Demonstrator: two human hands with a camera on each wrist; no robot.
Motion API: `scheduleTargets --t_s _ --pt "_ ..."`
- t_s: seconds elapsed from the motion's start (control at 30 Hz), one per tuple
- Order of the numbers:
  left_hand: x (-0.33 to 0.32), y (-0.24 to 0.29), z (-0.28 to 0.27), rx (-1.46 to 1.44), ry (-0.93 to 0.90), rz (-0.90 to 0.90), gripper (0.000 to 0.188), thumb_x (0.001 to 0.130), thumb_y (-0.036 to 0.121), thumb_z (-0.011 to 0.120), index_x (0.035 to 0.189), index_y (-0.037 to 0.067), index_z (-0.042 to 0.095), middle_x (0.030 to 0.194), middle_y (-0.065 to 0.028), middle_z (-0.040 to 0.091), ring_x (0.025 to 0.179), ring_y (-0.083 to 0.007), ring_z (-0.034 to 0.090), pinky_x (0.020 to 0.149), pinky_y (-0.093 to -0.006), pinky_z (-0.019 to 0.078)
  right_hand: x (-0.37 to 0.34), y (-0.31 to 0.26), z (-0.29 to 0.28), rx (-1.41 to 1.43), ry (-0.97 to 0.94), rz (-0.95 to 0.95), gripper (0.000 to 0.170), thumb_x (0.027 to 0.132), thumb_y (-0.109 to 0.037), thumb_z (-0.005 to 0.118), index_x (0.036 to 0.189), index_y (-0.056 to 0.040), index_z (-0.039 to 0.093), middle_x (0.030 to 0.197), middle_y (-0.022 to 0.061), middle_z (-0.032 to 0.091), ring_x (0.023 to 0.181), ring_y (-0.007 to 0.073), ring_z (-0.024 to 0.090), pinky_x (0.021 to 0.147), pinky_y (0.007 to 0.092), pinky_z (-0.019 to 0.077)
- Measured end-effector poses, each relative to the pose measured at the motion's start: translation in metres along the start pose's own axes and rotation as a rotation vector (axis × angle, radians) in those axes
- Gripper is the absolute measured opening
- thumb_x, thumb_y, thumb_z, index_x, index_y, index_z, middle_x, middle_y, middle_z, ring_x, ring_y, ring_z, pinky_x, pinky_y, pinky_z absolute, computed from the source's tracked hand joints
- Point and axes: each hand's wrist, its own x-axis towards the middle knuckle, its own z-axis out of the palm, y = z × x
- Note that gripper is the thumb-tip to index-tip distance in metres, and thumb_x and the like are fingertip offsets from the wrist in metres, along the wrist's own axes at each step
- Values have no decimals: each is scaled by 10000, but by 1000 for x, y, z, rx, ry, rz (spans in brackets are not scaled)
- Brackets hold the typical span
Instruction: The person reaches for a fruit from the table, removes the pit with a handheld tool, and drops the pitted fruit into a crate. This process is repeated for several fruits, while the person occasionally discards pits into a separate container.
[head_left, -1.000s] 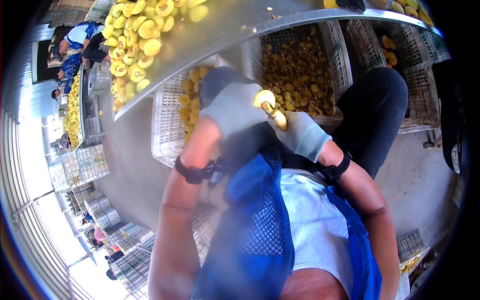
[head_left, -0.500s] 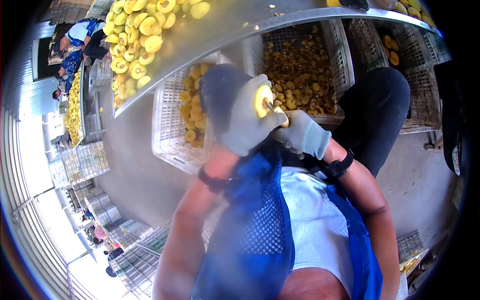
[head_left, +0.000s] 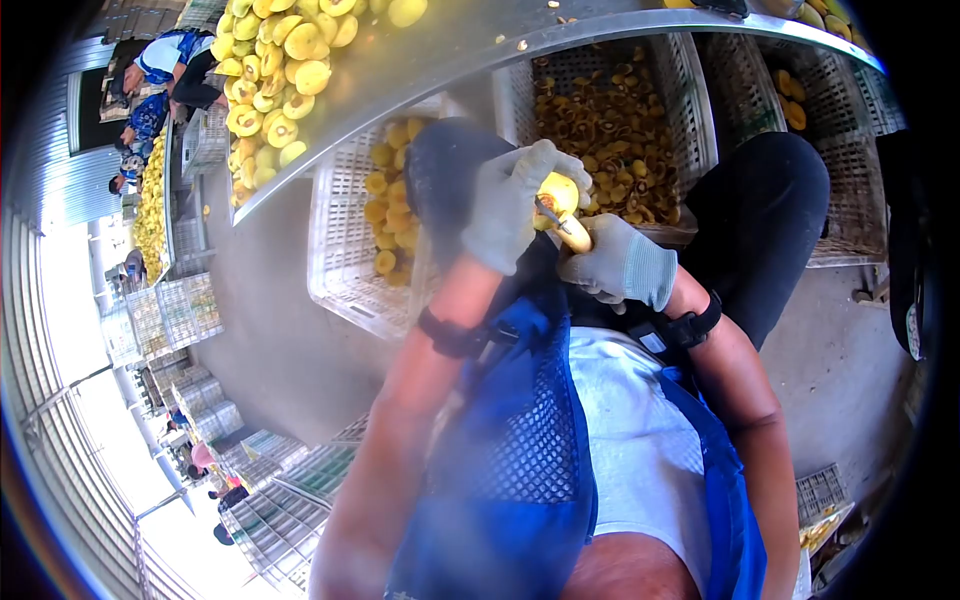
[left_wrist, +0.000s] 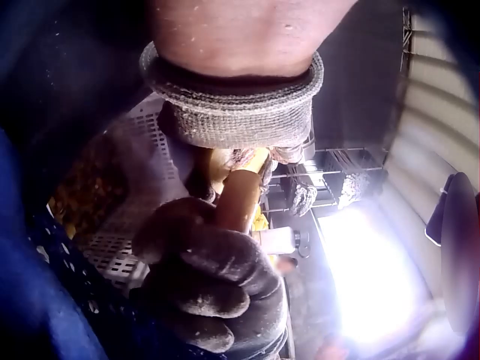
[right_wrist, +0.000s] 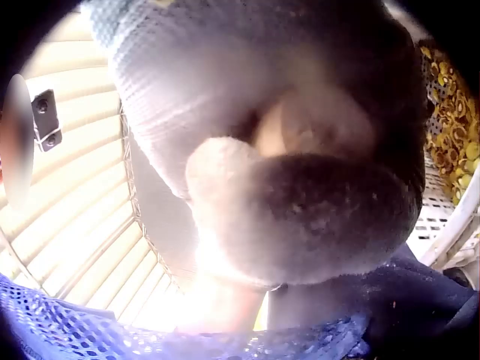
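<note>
My gloved left hand (head_left: 508,205) holds a yellow peach half (head_left: 562,188) above my lap, its fingers curled over the top. From the right, my gloved right hand (head_left: 620,262) grips the wooden handle of a pitting tool (head_left: 572,234). The tool's metal end meets the cut face of the fruit. In the left wrist view the handle (left_wrist: 240,201) sticks up out of the right fist (left_wrist: 214,277) toward the left palm, and the fruit is mostly hidden behind the glove cuff. Curled glove fingers (right_wrist: 315,217) fill the right wrist view.
A metal table (head_left: 420,75) with a pile of peach halves (head_left: 285,85) runs across the front. Below it stand a crate of scraps (head_left: 690,95), a white crate of peach halves (head_left: 335,265) and a crate (head_left: 850,190) at right. My knees flank the scrap crate. Other people (head_left: 165,60) work far left.
My left hand has moved right and turned, its fingers now over the peach half, which has tilted and shifted right with it. The right hand stays near its place, still gripping the tool.
</note>
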Motion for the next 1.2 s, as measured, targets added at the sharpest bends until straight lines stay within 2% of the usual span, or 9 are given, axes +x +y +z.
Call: scheduleTargets --t_s 0.23,0.37,0.5,0.6,0.7,0.9,1.0,1.13,1.2 --pt "15 16 -5 127 -160 -228 341 996 236 571 867 -54 694 843 -134 705 800 -191 678 740 -290 532 1 7 2 162 -90 -14 154 840 -98 679 783 27 609 534 22 521 360 121 488 310 266 382" --pt "11 -2 1 -236 -118 55 526 960 465 657 859 -50 691 801 -163 699 685 -231 681 638 -337 563 -3 1 -3 246 -179 -2 147 839 -93 694 804 32 624 549 20 520 368 113 485 310 264 375" --pt "8 -6 9 -388 31 18 523 989 452 611 826 -39 681 783 -168 694 668 -242 686 609 -350 570 -1 4 -5 296 -208 -4 143 835 -97 701 810 26 633 551 20 522 367 115 484 306 265 376" --pt "11 -5 4 -177 -50 90 506 993 436 607 829 -36 683 779 -167 691 659 -241 685 593 -347 572 3 9 -1 262 -180 -24 139 833 -96 699 819 29 638 549 17 515 367 115 480 307 264 372" --pt "9 11 4 80 -52 -118 610 1056 468 400 863 -31 695 794 -137 685 697 -175 668 635 -304 546 2 5 1 254 -174 -14 136 831 -91 699 825 31 638 546 13 503 364 113 467 305 264 365" --pt "6 2 15 -381 -10 -115 569 1055 469 409 883 -12 658 764 -146 661 641 -209 633 606 -302 526 -1 4 -3 455 -317 14 144 829 -78 724 839 34 635 544 15 492 362 105 433 311 270 326" --pt "9 -4 18 -678 -19 -27 447 1028 474 509 894 59 604 852 -182 677 700 -301 684 570 -389 575 -6 -2 -1 472 -338 -21 148 834 -77 731 847 38 639 544 15 492 375 102 440 324 270 313" --pt "12 13 1 -548 211 -6 400 1041 458 470 976 78 577 882 -178 673 704 -305 681 576 -394 575 -9 -6 -6 461 -427 -121 142 848 -99 741 855 15 656 554 -1 506 391 76 451 342 231 351" --pt "3 22 -27 -91 260 287 283 1034 314 503 1011 58 623 915 -177 686 771 -306 700 642 -412 591 -9 -11 -5 369 -320 -99 139 847 -100 738 873 12 660 558 6 522 394 80 467 345 231 372"
